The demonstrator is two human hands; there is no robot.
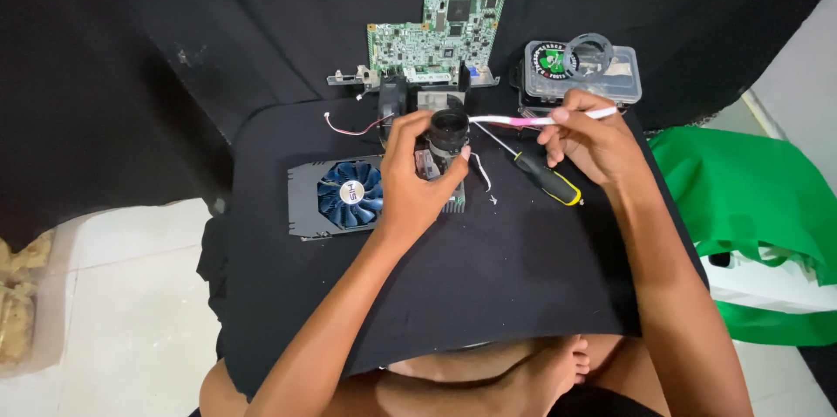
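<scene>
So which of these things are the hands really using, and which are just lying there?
In use:
- left hand gripping the black lens unit
- right hand holding the pink-and-white toothbrush, its tip at the lens unit

Lying about:
- screwdriver
- blue-fan card
- green circuit board
- clear plastic box
- green bag

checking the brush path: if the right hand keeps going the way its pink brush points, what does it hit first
The right hand aims its pink-and-white brush leftward, so it would likely first meet the black lens barrel gripped by the left hand; the tip looks nearly there, though depth is unclear.
</scene>
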